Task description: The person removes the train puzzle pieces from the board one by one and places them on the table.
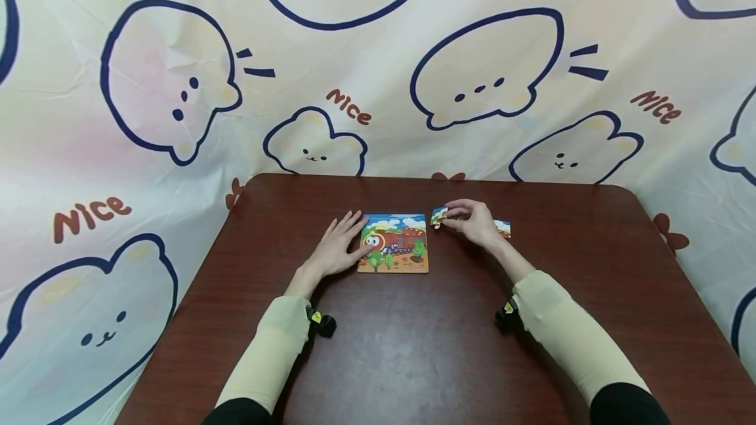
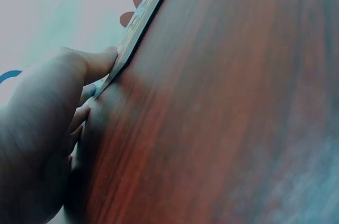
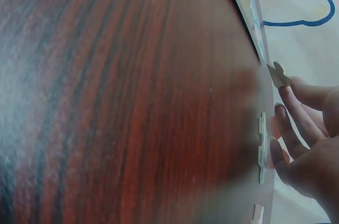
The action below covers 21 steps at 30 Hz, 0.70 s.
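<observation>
A square jigsaw puzzle (image 1: 407, 241) with a cartoon train, blue sky and green cacti lies flat on the table. My left hand (image 1: 335, 246) rests at its left side with straight fingers, the thumb (image 2: 100, 64) touching the board near its edge. Just right of the puzzle's top right corner, my right hand (image 1: 476, 220) pinches a small puzzle piece (image 1: 438, 216) between thumb and fingertips. That piece (image 3: 278, 75) looks tilted and raised in the right wrist view. Beneath the right hand lie more loose pieces (image 3: 262, 155), partly hidden from the head camera.
Another loose puzzle piece (image 1: 503, 228) lies right of my right hand. The brown wooden table (image 1: 401, 346) runs back to a white cloth (image 1: 390, 84) printed with cartoon animals.
</observation>
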{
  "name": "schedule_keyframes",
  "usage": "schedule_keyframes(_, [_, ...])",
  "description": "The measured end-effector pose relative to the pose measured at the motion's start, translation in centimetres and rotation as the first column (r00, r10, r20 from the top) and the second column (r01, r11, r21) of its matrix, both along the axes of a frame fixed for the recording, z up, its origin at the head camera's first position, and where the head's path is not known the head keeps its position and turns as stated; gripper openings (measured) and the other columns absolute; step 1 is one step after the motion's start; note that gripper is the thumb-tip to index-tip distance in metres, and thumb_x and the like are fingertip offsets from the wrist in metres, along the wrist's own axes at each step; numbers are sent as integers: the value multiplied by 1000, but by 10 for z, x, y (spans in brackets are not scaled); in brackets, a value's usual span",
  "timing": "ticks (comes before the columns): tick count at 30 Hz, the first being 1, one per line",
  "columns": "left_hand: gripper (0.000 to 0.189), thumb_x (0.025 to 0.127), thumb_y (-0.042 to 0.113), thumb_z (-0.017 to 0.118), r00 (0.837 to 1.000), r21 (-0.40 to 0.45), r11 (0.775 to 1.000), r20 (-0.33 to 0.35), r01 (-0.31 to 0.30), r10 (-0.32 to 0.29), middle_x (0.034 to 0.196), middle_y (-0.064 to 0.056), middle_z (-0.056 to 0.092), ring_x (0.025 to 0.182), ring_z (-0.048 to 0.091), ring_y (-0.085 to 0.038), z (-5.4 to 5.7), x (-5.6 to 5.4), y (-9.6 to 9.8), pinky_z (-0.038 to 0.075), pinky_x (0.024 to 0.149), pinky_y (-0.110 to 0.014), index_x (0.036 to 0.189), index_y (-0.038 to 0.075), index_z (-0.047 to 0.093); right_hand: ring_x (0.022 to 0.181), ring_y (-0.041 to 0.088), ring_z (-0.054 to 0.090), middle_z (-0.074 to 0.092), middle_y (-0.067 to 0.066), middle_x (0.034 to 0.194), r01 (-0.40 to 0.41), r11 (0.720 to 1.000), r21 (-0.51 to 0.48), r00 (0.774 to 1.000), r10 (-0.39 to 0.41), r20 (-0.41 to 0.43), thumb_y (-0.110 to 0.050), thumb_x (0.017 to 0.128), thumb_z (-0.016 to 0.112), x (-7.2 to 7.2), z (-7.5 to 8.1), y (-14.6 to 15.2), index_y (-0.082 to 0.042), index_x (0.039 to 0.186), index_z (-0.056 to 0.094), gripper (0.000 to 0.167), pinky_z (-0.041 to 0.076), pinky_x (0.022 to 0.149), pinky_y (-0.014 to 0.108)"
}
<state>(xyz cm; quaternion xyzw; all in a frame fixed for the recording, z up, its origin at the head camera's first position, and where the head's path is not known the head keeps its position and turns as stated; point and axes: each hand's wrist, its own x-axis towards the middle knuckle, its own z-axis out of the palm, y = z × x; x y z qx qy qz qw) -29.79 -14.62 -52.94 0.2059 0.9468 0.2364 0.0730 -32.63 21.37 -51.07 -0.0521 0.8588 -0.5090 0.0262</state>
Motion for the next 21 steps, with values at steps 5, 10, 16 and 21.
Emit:
schedule_keyframes(5, [81, 110, 54, 59, 1000, -11, 1000, -7, 6, -6, 186, -11, 21, 175, 12, -35, -1, -1, -1, 7, 141, -61, 175, 14, 32, 126, 38, 71, 81, 24, 123, -17, 999, 29, 1000, 17, 10, -10, 103, 77, -1, -2, -2, 0, 139, 72, 38, 59, 105, 41])
schedule_keyframes(10, [81, 109, 54, 60, 1000, -7, 1000, -14, 9, -9, 185, -12, 21, 175, 13, -36, -2, -1, 0, 7, 141, -61, 175, 14, 32, 127, 41, 69, 76, 25, 135, -23, 997, 74, 1000, 24, 0, -11, 103, 79, 1, -3, -1, -1, 139, 72, 38, 56, 108, 54])
schedule_keyframes(16, [82, 109, 55, 60, 1000, -4, 1000, -11, 3, -3, 186, -11, 21, 175, 12, -35, -2, -1, 0, 6, 142, -60, 175, 15, 32, 134, 42, 63, 68, 26, 144, -34, 989, 142, 998, 42, -54, -14, 101, 81, 1, -6, 3, -1, 138, 73, 40, 53, 116, 60])
schedule_keyframes(21, [82, 109, 55, 60, 1000, -8, 1000, -15, 3, -3, 185, -11, 21, 175, 12, -35, -4, -2, -1, 7, 142, -60, 175, 14, 33, 146, 47, 54, 65, 27, 150, -61, 976, 209, 990, 86, -111, -12, 100, 82, -2, -9, 7, 3, 137, 74, 40, 46, 123, 64])
